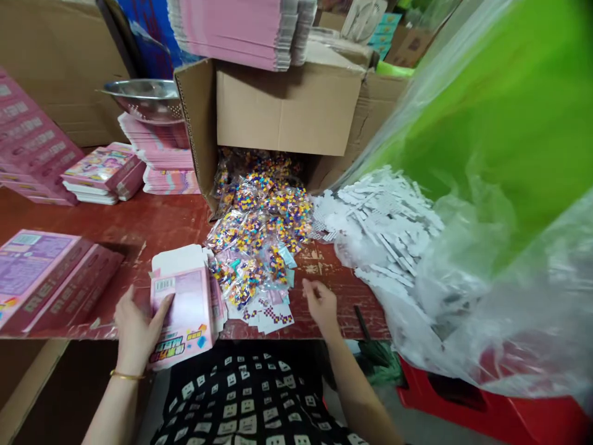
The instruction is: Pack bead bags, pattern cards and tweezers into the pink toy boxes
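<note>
My left hand [141, 324] is closed on a pink carton [188, 306], thumb across its printed face. The carton's white top flap is up, and its lower end reaches past the table's front edge. To the right of it, my right hand [322, 306] hovers over the tabletop with its fingers curled in; no object shows in them. Between the hands lie white cards [273, 315] with small purple and yellow patterns. Just beyond is a heap of clear bags of colourful small pieces [252, 232], spilling from a cardboard box [287, 117] tipped on its side.
White strips [389, 222] pile up in a clear plastic bag [445, 290] on the right. Pink boxes [46, 278] stand at left, with more behind. A metal colander [146, 99] sits on flat pink cartons [160, 148]. A red stool [463, 395] is below on the right.
</note>
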`<state>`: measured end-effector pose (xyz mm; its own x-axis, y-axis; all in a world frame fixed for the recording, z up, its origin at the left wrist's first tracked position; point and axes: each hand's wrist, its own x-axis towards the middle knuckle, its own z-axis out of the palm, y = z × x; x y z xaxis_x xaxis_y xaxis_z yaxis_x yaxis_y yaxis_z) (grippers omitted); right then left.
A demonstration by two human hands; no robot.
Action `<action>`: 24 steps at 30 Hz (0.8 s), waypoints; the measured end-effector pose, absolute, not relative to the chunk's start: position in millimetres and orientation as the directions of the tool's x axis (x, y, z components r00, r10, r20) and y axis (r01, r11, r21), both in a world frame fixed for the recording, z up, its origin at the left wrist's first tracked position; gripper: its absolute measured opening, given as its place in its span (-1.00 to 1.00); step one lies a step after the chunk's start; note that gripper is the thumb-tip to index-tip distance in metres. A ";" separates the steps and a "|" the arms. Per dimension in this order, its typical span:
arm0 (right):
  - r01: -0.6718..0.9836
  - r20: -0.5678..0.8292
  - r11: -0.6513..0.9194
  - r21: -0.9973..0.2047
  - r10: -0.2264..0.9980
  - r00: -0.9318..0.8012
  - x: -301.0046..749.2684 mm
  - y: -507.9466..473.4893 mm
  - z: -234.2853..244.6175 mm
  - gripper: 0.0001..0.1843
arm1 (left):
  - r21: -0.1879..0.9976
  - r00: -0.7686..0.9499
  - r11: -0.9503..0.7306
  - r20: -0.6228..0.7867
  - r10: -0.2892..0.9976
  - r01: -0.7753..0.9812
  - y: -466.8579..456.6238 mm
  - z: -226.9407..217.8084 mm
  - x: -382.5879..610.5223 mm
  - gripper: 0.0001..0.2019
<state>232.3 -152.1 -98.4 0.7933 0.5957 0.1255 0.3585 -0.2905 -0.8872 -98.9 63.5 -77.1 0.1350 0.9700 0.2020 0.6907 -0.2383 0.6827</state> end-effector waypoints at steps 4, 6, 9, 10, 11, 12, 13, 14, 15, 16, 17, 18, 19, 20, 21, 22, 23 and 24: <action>0.293 0.045 -0.312 -0.904 0.612 0.789 252.1 -132.7 -107.6 -0.48 | 0.542 0.378 -0.587 0.455 0.807 0.601 44.2 -57.9 -75.4 -0.45; 0.335 0.007 -0.362 -0.870 0.669 0.743 253.9 -123.8 -106.4 -0.49 | 0.543 0.568 -0.700 0.424 0.705 0.463 32.5 -60.0 -50.4 -0.63; 0.423 -0.131 -0.529 -0.735 0.724 0.678 242.1 -132.1 -105.4 -0.53 | 0.522 0.748 -0.765 0.316 0.583 0.376 19.5 -74.0 -8.2 -0.60; 0.455 -0.182 -0.592 -0.665 0.719 0.670 234.1 -139.5 -107.0 -0.56 | 0.507 0.766 -0.775 0.300 0.568 0.376 17.0 -78.7 4.2 -0.56; 0.487 -0.215 -0.645 -0.589 0.706 0.675 224.7 -147.6 -109.7 -0.60 | 0.494 0.772 -0.783 0.297 0.561 0.379 15.1 -82.3 14.7 -0.54; 0.515 -0.224 -0.682 -0.520 0.690 0.688 214.4 -155.3 -113.5 -0.59 | 0.487 0.770 -0.786 0.304 0.561 0.380 13.2 -84.7 23.1 -0.52; 0.533 -0.208 -0.705 -0.467 0.674 0.709 204.1 -161.7 -118.0 -0.54 | 0.488 0.765 -0.787 0.314 0.562 0.378 10.8 -86.2 29.3 -0.51; 0.542 -0.173 -0.719 -0.435 0.658 0.733 194.7 -166.4 -122.8 -0.47 | 0.496 0.765 -0.788 0.323 0.557 0.364 7.4 -87.1 33.3 -0.52; 0.544 -0.136 -0.724 -0.423 0.644 0.752 187.1 -169.1 -127.5 -0.43 | 0.508 0.776 -0.792 0.326 0.540 0.338 2.5 -87.9 35.3 -0.54; 0.541 -0.105 -0.724 -0.428 0.634 0.766 181.6 -170.2 -131.5 -0.42 | 0.523 0.799 -0.798 0.320 0.510 0.300 -3.7 -89.3 35.5 -0.59; 0.535 -0.083 -0.716 -0.447 0.629 0.773 178.5 -169.8 -134.8 -0.45 | 0.539 0.829 -0.803 0.307 0.467 0.254 -11.1 -91.5 33.9 -0.65; 0.531 -0.068 -0.700 -0.478 0.632 0.772 177.9 -168.3 -137.2 -0.49 | 0.552 0.862 -0.807 0.287 0.418 0.207 -19.1 -94.7 31.1 -0.70; 0.528 -0.055 -0.675 -0.515 0.641 0.766 179.2 -165.8 -138.6 -0.53 | 0.561 0.890 -0.810 0.268 0.370 0.168 -27.0 -98.8 27.2 -0.74; 0.529 -0.043 -0.645 -0.551 0.655 0.754 182.2 -162.5 -139.3 -0.57 | 0.562 0.907 -0.815 0.256 0.336 0.143 -34.1 -103.7 22.8 -0.76; 0.534 -0.036 -0.617 -0.578 0.673 0.739 186.0 -158.1 -139.3 -0.61 | 0.554 0.914 -0.821 0.252 0.319 0.134 -40.1 -108.8 18.3 -0.75; 0.539 -0.036 -0.598 -0.593 0.688 0.725 190.4 -152.7 -138.9 -0.64 | 0.539 0.914 -0.831 0.253 0.318 0.140 -44.6 -113.8 14.3 -0.74; 0.545 -0.041 -0.589 -0.597 0.701 0.712 194.7 -146.1 -138.4 -0.65 | 0.514 0.911 -0.843 0.254 0.325 0.158 -47.9 -118.3 11.2 -0.73; 0.552 -0.045 -0.589 -0.590 0.707 0.706 198.8 -138.8 -137.7 -0.64 | 0.480 0.906 -0.858 0.257 0.336 0.182 -50.4 -122.1 9.1 -0.72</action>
